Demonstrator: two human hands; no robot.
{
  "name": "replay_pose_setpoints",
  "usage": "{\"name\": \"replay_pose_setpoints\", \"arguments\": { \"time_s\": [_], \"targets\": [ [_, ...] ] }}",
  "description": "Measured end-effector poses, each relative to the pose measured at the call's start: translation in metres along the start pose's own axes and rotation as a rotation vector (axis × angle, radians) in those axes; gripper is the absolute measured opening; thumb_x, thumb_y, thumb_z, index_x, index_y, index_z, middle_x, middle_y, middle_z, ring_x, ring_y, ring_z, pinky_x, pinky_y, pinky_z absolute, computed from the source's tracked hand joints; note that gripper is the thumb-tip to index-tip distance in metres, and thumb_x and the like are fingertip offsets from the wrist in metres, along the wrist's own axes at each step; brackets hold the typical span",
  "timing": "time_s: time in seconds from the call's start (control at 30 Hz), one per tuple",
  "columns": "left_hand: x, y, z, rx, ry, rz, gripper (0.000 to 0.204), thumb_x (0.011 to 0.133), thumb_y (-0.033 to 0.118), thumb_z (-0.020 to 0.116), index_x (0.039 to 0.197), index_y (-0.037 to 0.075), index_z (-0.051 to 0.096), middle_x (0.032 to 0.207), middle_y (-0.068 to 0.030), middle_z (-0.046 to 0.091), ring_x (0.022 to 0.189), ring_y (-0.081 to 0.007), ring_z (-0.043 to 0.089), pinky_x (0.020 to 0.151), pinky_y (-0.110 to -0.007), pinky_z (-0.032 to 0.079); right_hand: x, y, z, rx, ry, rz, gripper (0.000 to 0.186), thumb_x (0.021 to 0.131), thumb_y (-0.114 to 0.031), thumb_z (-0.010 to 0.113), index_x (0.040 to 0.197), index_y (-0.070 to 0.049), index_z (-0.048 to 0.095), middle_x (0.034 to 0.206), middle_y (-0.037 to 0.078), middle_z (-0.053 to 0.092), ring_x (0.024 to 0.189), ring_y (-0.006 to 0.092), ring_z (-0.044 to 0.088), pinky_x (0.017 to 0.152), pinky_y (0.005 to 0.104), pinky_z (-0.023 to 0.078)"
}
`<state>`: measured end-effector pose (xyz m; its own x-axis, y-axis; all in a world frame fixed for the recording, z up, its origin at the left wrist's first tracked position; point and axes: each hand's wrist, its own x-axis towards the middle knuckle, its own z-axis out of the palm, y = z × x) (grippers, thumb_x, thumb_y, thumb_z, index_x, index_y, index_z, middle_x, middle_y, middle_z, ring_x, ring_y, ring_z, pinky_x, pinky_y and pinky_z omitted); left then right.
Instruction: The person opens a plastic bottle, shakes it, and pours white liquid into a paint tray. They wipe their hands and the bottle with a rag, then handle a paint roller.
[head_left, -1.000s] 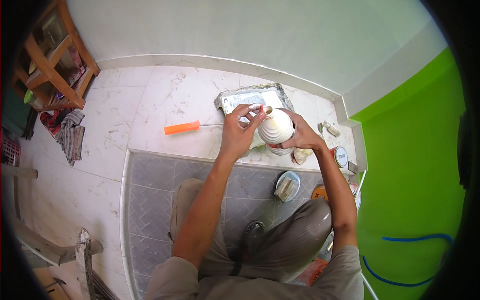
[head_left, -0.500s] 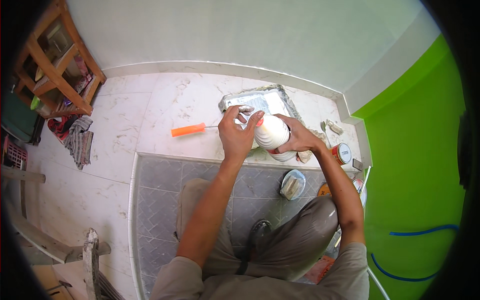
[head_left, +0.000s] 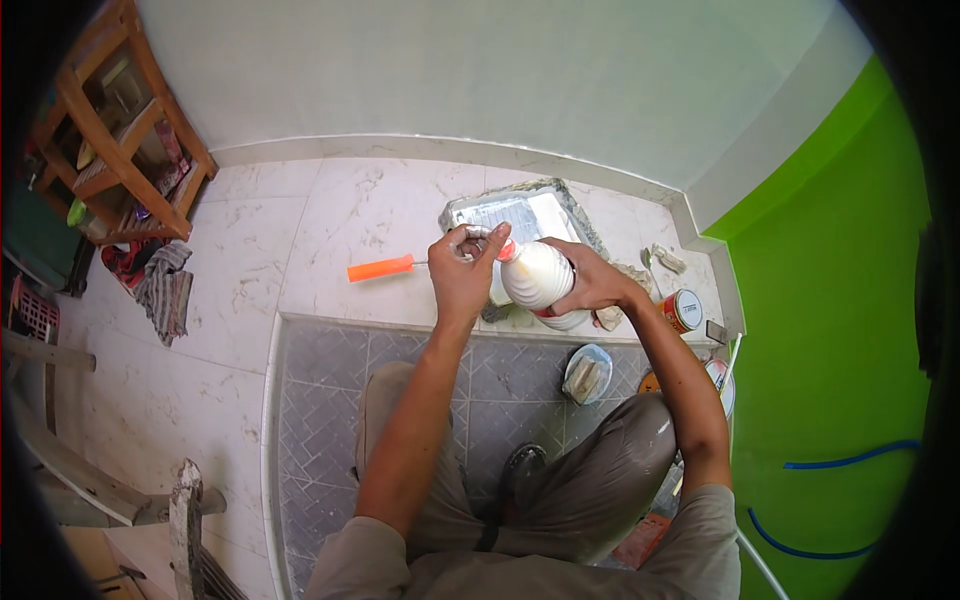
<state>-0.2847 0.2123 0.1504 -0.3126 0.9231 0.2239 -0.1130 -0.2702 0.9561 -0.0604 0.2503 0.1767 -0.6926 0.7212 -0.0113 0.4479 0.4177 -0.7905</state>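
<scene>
A white ribbed plastic bottle [head_left: 536,277] with a red-orange cap [head_left: 507,251] is held tilted above the ledge, cap toward my left. My right hand [head_left: 592,277] wraps around the bottle's side. At the cap is my left hand [head_left: 462,270], thumb against it and fingers curled; whitish smears mark the fingers. Behind the bottle lies a paint tray [head_left: 572,212] with white paint in it, partly hidden by my hands. An orange roller handle [head_left: 380,268] points left on the tiles, its metal rod running behind my left hand.
A tin can [head_left: 682,311] and scraps [head_left: 668,259] sit right on the ledge. Below it, a bluish container [head_left: 587,373] stands on grey tiles. A wooden shelf [head_left: 128,150] and crumpled cloth [head_left: 164,290] are at left. Blue tubing [head_left: 805,552] crosses the green wall [head_left: 820,380].
The bottle has tipped a little more to the left, its cap now lower. My left hand has shifted slightly left and down with it. My right hand keeps its grip.
</scene>
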Motion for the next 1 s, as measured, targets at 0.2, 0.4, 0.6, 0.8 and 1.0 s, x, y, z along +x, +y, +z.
{"name": "replay_pose_setpoints", "arguments": {
  "time_s": [0.2, 0.4, 0.6, 0.8, 1.0],
  "targets": [
    [-0.006, 0.008, 0.003, 0.187, 0.13, 0.132, 0.029, 0.087, 0.022, 0.084, 0.084, -0.005, 0.074, 0.076, -0.0052, 0.067, 0.062, -0.0079, 0.053, 0.054, -0.026, 0.042, -0.001, 0.0, 0.003, -0.073, 0.055, 0.005, 0.09, 0.055, -0.029, 0.089, 0.134, 0.002, 0.057, 0.123, 0.019, 0.068, 0.112, 0.0304, 0.066, 0.103, 0.0398, 0.049],
    [-0.006, 0.016, -0.005, 0.123, -0.031, 0.204, 0.027, 0.083, 0.015, 0.084, 0.099, -0.006, 0.076, 0.091, -0.0093, 0.068, 0.069, -0.01, 0.058, 0.054, -0.024, 0.044, -0.002, -0.012, 0.001, -0.062, 0.08, 0.033, 0.092, 0.054, -0.03, 0.089, 0.134, 0.002, 0.057, 0.123, 0.019, 0.068, 0.112, 0.0301, 0.066, 0.103, 0.0405, 0.049],
    [-0.001, 0.014, -0.019, 0.204, -0.194, 0.159, 0.027, 0.082, 0.01, 0.083, 0.103, -0.004, 0.076, 0.091, -0.0069, 0.068, 0.074, -0.0105, 0.054, 0.06, -0.024, 0.044, -0.008, -0.011, -0.001, -0.105, 0.069, 0.011, 0.087, 0.054, -0.03, 0.088, 0.13, 0.004, 0.059, 0.117, 0.022, 0.07, 0.108, 0.033, 0.068, 0.099, 0.0389, 0.052],
    [-0.002, 0.023, -0.028, 0.109, -0.273, 0.01, 0.028, 0.085, 0.012, 0.083, 0.109, -0.001, 0.077, 0.096, -0.003, 0.065, 0.077, -0.0062, 0.052, 0.059, -0.022, 0.043, -0.014, -0.027, -0.001, -0.052, 0.049, -0.009, 0.083, 0.054, -0.029, 0.087, 0.126, 0.004, 0.061, 0.115, 0.02, 0.071, 0.105, 0.0316, 0.068, 0.097, 0.0383, 0.052],
    [0.001, 0.035, -0.037, 0.194, -0.445, 0.137, 0.031, 0.083, 0.015, 0.084, 0.112, 0.005, 0.079, 0.109, -0.0036, 0.068, 0.084, -0.012, 0.054, 0.071, -0.027, 0.045, -0.027, -0.039, -0.008, -0.071, -0.009, 0.003, 0.08, 0.054, -0.026, 0.086, 0.124, 0.006, 0.063, 0.113, 0.017, 0.072, 0.102, 0.0271, 0.068, 0.094, 0.0369, 0.053]
  ]
}}
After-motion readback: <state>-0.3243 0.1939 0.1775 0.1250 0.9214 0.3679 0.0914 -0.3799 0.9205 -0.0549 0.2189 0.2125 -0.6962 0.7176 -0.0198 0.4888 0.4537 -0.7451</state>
